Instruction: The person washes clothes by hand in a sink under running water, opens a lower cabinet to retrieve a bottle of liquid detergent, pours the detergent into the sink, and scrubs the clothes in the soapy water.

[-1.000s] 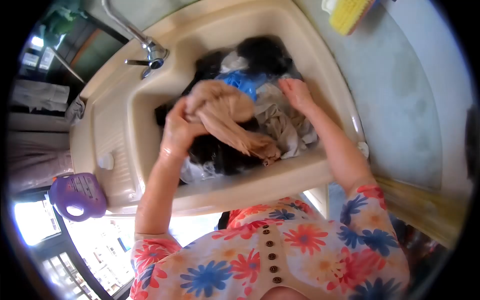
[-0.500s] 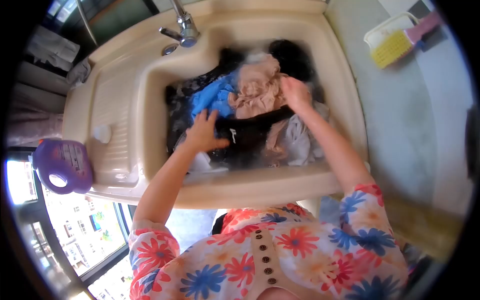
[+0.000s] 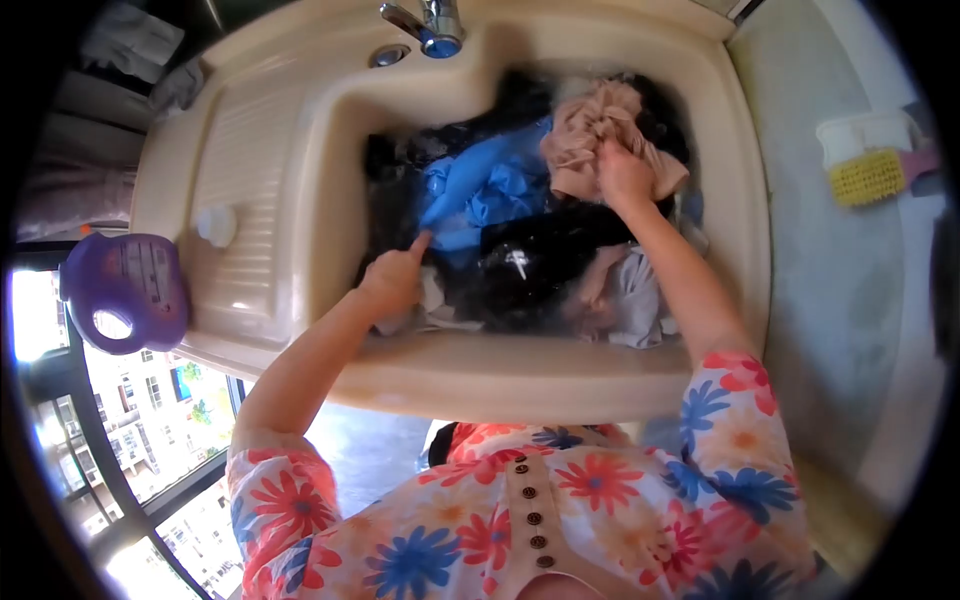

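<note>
In the head view, wet clothes soak in the basin of a beige laundry sink (image 3: 480, 385). My right hand (image 3: 627, 180) is closed on a bunched beige cloth (image 3: 595, 125) at the far right of the pile. My left hand (image 3: 392, 282) is at the basin's left side, its fingers drawn together at the lower edge of a blue cloth (image 3: 490, 180); the fingertips are partly hidden. Between the hands lies a black garment (image 3: 545, 260) with a small white mark. A light grey cloth (image 3: 638, 295) rests near the front right.
A chrome faucet (image 3: 440, 28) stands at the back. On the left, the ribbed washboard (image 3: 255, 190) carries a white cap (image 3: 216, 226). A purple detergent bottle (image 3: 130, 290) is at its left end. A yellow-bristled brush (image 3: 868, 178) lies on the right ledge.
My right hand has taken hold of the beige cloth and shifted it right. My left hand has gone from spread over the clothes to drawn together at the blue cloth, which is more spread out.
</note>
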The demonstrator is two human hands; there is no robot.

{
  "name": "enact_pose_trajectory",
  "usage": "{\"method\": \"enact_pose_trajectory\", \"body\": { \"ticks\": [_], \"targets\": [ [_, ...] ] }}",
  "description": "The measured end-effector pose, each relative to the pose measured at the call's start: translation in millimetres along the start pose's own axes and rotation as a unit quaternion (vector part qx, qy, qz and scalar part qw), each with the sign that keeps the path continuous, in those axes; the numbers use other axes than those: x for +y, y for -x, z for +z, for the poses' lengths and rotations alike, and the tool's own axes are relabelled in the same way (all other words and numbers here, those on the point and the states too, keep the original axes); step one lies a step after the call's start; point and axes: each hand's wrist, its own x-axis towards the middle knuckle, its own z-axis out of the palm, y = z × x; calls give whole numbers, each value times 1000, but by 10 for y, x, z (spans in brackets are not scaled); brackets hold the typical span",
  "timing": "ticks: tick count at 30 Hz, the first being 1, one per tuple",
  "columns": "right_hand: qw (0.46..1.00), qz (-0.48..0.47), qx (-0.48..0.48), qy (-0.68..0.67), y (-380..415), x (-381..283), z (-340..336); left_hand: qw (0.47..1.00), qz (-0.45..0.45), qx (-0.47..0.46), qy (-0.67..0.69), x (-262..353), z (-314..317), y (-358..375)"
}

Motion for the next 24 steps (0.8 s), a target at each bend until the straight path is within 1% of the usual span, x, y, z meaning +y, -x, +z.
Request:
{"method": "enact_pose_trajectory", "body": {
  "ticks": [1, 2, 4, 6, 7, 9, 10, 11, 12, 14, 15, 16, 17, 18, 19, 20, 21, 22, 23, 24],
  "targets": [
    [999, -40, -34, 14, 140, 80, -34, 987, 37, 90, 125, -167, 148, -92],
    [994, -81, -69, 29, 310, 105, -100, 974, 37, 80, 211, -160, 69, -74],
    [984, -99, -144, 38, 661, 76, -194, 922, 37, 57, 380, -97, -208, 53],
    [967, -117, -220, 47, 939, -43, -300, 869, 123, 97, 470, 167, -566, 142],
    [962, -122, -241, 39, 1037, -133, -328, 837, 166, 116, 509, 339, -767, 170],
    [953, -128, -275, 11, 1147, -272, -309, 767, 210, 108, 596, 715, -1124, 216],
    [949, -128, -286, -9, 1182, -310, -251, 719, 246, 136, 636, 864, -1238, 109],
    [945, -128, -300, -29, 1196, -321, -221, 678, 242, 123, 684, 970, -1363, 38],
    [937, -124, -323, -46, 1169, -333, -220, 601, 309, 110, 729, 1039, -1418, -152],
    [922, -112, -363, -81, 1070, -344, -284, 644, 372, 201, 637, 1051, -1316, -649],
    [929, -93, -334, -128, 973, -321, -365, 775, 313, 287, 468, 910, -1098, -910],
    [933, -75, -304, -176, 822, -292, -470, 888, 207, 341, 229, 810, -989, -803],
    [934, -57, -271, -225, 644, -274, -545, 940, 117, 295, 125, 729, -833, -693],
    [953, -5, -202, -225, 477, -269, -579, 952, 83, 288, 69, 627, -603, -659],
    [968, 8, -128, -214, 275, -307, -540, 960, 68, 267, 58, 608, -509, -612],
    [969, 27, -95, -225, 75, -440, -510, 967, 52, 245, 48, 623, -432, -574],
    [969, 39, -60, -234, -76, -652, -456, 977, 56, 194, 67, 663, -386, -565],
    [969, 20, -17, -247, -94, -860, -218, 984, 57, 149, 85, 709, -374, -589],
    [982, -47, -88, -160, -84, -1123, -192, 988, 57, 101, 102, 730, -343, -606],
    [962, -203, -81, -167, 32, -1218, 209, 991, 79, 70, 78, 719, -241, -591]
  ]
}}
